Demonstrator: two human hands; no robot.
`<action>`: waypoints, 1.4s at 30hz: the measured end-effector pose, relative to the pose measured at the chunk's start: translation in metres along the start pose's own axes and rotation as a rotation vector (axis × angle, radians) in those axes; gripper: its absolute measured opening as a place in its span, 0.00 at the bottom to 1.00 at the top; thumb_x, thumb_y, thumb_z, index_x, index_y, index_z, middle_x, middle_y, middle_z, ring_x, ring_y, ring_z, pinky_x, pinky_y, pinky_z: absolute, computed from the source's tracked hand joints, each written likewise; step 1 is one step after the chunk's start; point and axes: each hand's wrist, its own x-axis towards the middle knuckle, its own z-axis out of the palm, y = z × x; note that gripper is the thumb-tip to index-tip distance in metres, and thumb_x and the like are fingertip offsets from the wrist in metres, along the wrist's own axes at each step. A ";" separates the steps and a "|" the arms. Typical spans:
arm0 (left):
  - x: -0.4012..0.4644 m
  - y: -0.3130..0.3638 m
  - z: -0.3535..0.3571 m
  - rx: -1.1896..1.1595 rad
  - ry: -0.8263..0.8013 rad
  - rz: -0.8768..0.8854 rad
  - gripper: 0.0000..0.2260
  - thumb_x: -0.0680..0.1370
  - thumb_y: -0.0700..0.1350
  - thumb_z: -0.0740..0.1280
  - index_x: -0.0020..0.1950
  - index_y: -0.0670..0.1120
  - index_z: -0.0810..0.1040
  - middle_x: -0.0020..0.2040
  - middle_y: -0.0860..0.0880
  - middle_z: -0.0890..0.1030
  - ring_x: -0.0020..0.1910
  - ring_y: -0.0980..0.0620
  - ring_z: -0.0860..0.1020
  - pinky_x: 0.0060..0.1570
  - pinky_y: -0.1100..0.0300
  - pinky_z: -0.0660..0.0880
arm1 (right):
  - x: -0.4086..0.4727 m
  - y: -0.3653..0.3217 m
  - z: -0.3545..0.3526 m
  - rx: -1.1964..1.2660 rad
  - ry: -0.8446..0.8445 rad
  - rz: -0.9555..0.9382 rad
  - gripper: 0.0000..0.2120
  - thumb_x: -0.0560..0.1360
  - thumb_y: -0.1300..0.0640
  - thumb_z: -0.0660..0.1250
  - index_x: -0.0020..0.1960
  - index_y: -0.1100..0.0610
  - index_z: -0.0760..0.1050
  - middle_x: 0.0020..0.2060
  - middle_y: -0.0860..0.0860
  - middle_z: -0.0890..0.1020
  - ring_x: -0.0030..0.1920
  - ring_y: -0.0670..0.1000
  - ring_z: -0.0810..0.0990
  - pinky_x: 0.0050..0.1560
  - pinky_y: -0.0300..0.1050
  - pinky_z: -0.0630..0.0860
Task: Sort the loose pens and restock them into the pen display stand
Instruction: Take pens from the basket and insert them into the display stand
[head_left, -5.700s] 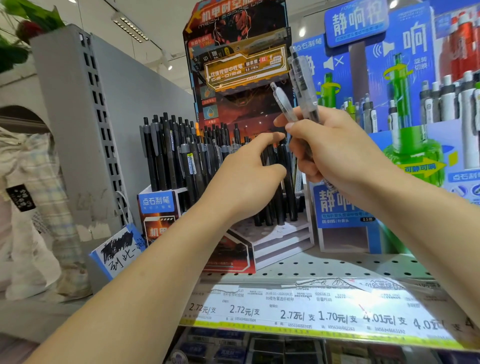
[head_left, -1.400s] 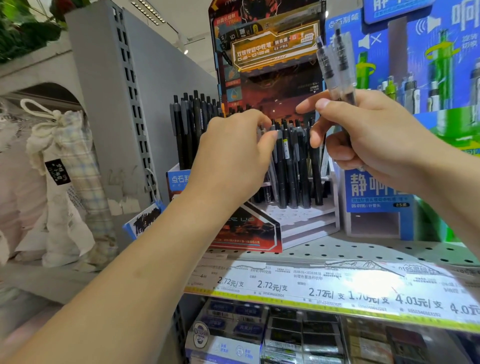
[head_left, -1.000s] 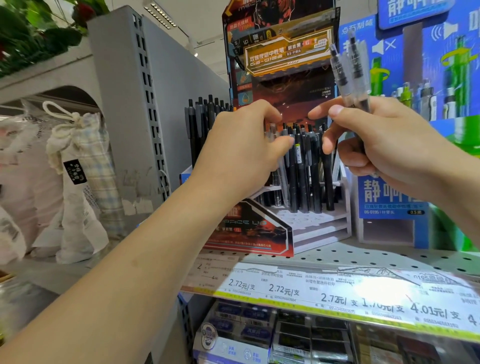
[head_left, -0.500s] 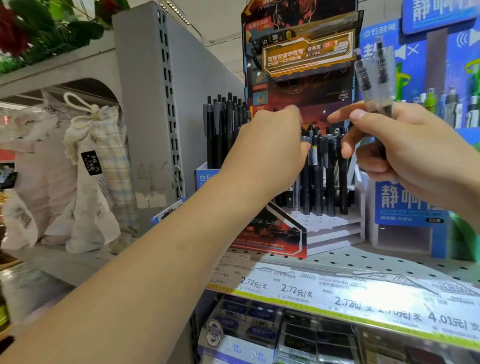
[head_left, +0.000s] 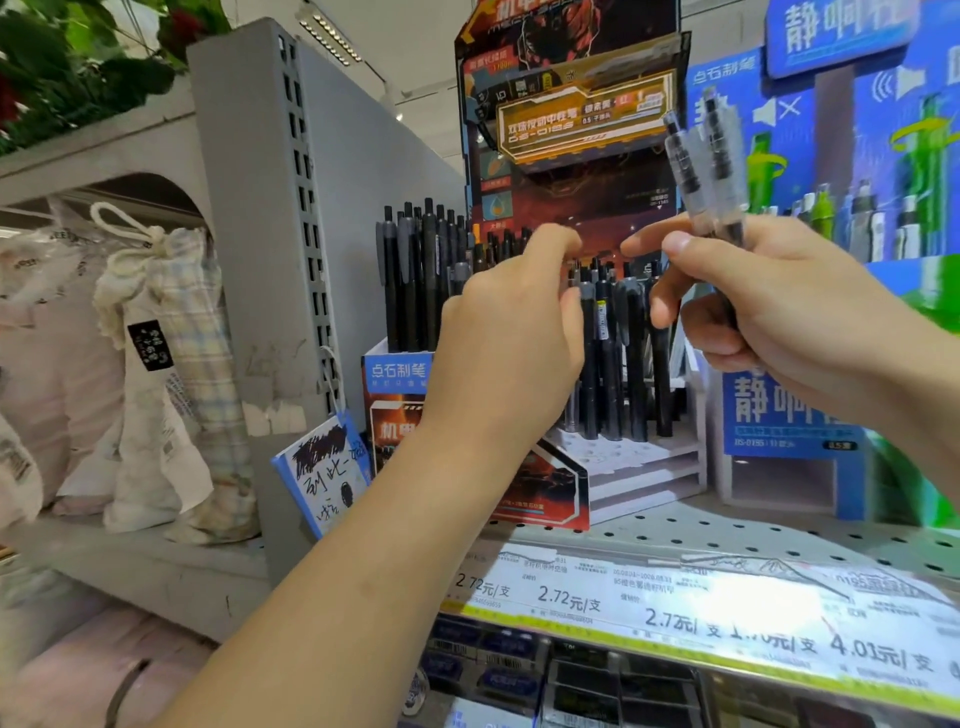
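At the front of the tiered pen display stand, the restocking step is judged to be under way: the left hand is held against the row of black pens standing upright in the stand's middle tier, with its fingers curled over their tops. Whether a pen is actually pinched there cannot be told, since the back of the hand hides the fingertips and whatever lies under them. Two clear-barrelled pens are gripped in the right hand, just to the right of the stand and above the black row; they are clamped between the thumb and the curled fingers, tops up and tilted slightly leftward, with most of each barrel standing free above the fist. These loose pens are kept apart from the stand, touching none of the stocked pens. A taller block of black pens is seen in the rear left compartment, and a blue display with green pens stands on the shelf to the right. For the next move, a free hole among the black pens would probably have to be opened or found, and a matching place decided for the clear pens, which look unlike the black stock. Care would be called for so that neighbouring pens are not tipped.
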 end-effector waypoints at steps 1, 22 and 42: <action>-0.001 0.001 0.000 0.006 0.000 -0.008 0.12 0.80 0.44 0.66 0.64 0.48 0.77 0.44 0.52 0.83 0.38 0.51 0.78 0.48 0.48 0.78 | 0.000 0.000 0.000 0.001 0.001 0.000 0.11 0.85 0.54 0.59 0.55 0.52 0.80 0.31 0.52 0.79 0.22 0.47 0.65 0.21 0.37 0.62; 0.031 0.006 0.000 0.341 -0.653 -0.206 0.20 0.80 0.54 0.57 0.67 0.44 0.65 0.43 0.46 0.67 0.45 0.41 0.72 0.30 0.55 0.62 | 0.002 0.001 -0.003 0.115 -0.014 0.031 0.14 0.84 0.55 0.61 0.46 0.42 0.80 0.34 0.47 0.74 0.27 0.47 0.62 0.23 0.37 0.58; -0.014 0.008 -0.006 -0.750 0.084 -0.380 0.04 0.81 0.47 0.66 0.50 0.55 0.81 0.47 0.55 0.85 0.47 0.59 0.82 0.44 0.55 0.79 | -0.006 0.007 0.007 -0.392 -0.244 -0.161 0.11 0.80 0.47 0.60 0.57 0.47 0.78 0.40 0.48 0.82 0.31 0.49 0.81 0.32 0.42 0.78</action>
